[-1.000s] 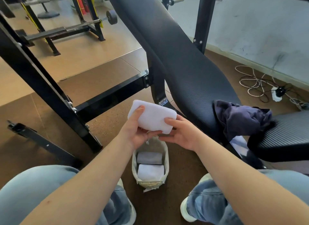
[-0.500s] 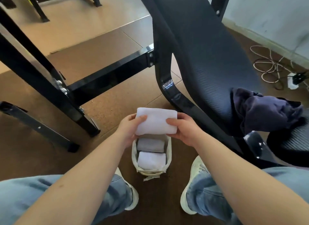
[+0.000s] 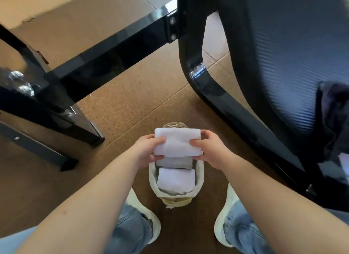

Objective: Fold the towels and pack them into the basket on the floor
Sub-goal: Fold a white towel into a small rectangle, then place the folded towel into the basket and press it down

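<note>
Fingers (image 3: 160,140) of both hands pinch the ends of the folded white towel (image 3: 177,143), keeping its folds flat above the far end of the basket (image 3: 200,175). Left hand (image 3: 149,149) and right hand (image 3: 209,150) grip opposite ends, apparently to lower it level beside two folded towels (image 3: 176,180) already packed nearer the person's shoes (image 3: 145,214).

Folded white towel (image 3: 177,142) pinched at both ends, left hand (image 3: 149,149) and right hand (image 3: 209,151), over far end of basket (image 3: 200,175) on brown floor (image 3: 132,102). Two folded towels (image 3: 176,180) inside. Bench pad (image 3: 283,55) right, dark cloth (image 3: 336,110) on it.
</note>
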A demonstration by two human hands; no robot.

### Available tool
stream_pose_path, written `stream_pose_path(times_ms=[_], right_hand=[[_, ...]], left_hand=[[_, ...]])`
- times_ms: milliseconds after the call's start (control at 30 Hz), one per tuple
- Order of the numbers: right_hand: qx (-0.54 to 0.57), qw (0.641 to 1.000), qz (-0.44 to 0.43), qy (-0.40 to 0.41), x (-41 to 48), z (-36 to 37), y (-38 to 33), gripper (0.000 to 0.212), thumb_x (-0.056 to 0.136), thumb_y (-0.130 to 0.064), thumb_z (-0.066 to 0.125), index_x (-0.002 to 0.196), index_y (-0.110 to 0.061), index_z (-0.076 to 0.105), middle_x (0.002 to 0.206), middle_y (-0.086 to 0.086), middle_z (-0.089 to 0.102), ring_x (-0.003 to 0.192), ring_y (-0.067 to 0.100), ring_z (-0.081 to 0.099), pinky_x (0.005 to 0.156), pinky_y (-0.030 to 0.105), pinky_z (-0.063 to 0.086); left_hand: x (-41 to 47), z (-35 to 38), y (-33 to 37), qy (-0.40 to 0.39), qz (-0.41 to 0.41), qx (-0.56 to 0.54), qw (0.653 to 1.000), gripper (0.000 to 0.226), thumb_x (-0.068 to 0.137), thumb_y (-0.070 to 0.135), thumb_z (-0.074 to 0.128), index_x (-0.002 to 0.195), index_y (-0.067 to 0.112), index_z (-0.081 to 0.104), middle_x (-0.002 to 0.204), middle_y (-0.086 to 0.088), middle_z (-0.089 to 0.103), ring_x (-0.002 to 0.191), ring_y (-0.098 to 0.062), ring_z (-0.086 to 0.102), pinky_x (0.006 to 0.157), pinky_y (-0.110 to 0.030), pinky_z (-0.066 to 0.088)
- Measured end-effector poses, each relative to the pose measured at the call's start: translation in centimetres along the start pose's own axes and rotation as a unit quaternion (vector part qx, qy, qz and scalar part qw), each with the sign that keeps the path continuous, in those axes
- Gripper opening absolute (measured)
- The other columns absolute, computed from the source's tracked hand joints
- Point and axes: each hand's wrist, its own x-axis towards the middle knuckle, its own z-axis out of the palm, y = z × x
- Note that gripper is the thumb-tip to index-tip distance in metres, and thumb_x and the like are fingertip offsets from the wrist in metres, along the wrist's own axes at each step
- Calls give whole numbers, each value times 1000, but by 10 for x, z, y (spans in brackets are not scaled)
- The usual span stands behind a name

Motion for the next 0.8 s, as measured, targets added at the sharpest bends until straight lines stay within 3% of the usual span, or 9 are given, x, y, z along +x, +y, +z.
stream_pose_path(times_ms=[133,233,300,500,633,800], right_hand=[[-20,999,11,41,30,11,5,40,97,-6,64,128,-27,52,119,-4,58,101,22,60,66,38,61],[-89,992,-31,86,48,22,14,40,96,-11,64,128,-31,49,119,-5,56,106,19,58,74,38,63],[-133,983,-73,102,58,25,23,43,96,-11,65,129,-32,47,118,-6,56,104,14,57,80,33,59],[-224,960,-140,87,70,22,41,40,97,-10,62,125,-34,47,113,-11,58,101,8,58,74,20,51],[-297,936,-166,91,74,20,46,41,97,-5,59,120,-37,47,117,-10,58,104,10,58,87,29,56],[-378,902,-185,97,79,26,52,33,95,-6,55,113,-33,49,113,-6,57,100,14,56,82,31,52]], left_hand=[[35,7,-9,47,29,37,998,40,97,25,65,134,14,57,126,-7,63,114,-27,61,79,-42,60],[52,11,-18,131,139,170,967,48,95,36,61,141,25,51,132,-1,61,120,-26,58,98,-49,54],[57,10,-23,149,191,202,949,51,96,35,61,143,28,45,131,2,59,122,-24,55,107,-46,46],[69,0,-44,120,235,258,929,44,91,13,65,128,25,43,114,1,59,105,-22,59,85,-36,48],[72,7,-49,111,285,358,882,46,92,4,56,135,18,46,119,-1,54,105,-18,51,84,-25,34],[81,11,-51,89,283,456,839,48,92,9,48,138,22,48,131,-14,52,116,-35,54,92,-39,45]])
